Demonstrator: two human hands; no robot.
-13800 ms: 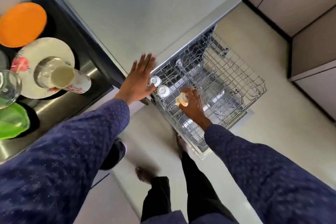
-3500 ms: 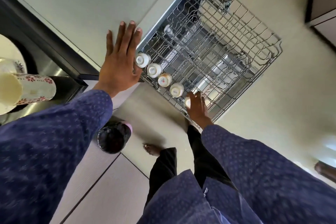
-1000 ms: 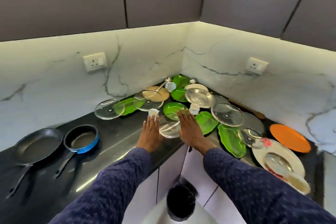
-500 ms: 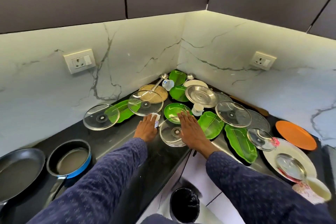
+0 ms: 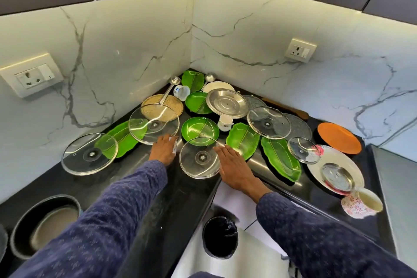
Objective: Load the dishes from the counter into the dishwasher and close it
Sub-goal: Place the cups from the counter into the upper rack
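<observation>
- My left hand [image 5: 164,149] curls its fingers round a small white cup [image 5: 174,145] on the black desk [image 5: 144,192], at 9 o'clock of the glass lid [image 5: 200,157].
- My right hand [image 5: 233,166] lies flat, fingers straight and together, touching that lid's 3 o'clock rim.
- The cup looks light, stiff and breakable; I'd take it round its wall.
- The lid looks slick and fragile; I'd take it by the centre knob.

From my remote seat I see both of my arms covered in long sleeves of dark navy-blue cloth, sprinkled all over with a small, pale, speckled print. The left sleeve [image 5: 108,216] and the right sleeve [image 5: 320,235] each end at the wrist, with the left hand [image 5: 163,148] and right hand [image 5: 233,166] bare, no rings or watch showing. A strip of the same blue cloth shows at the bottom edge.
</observation>
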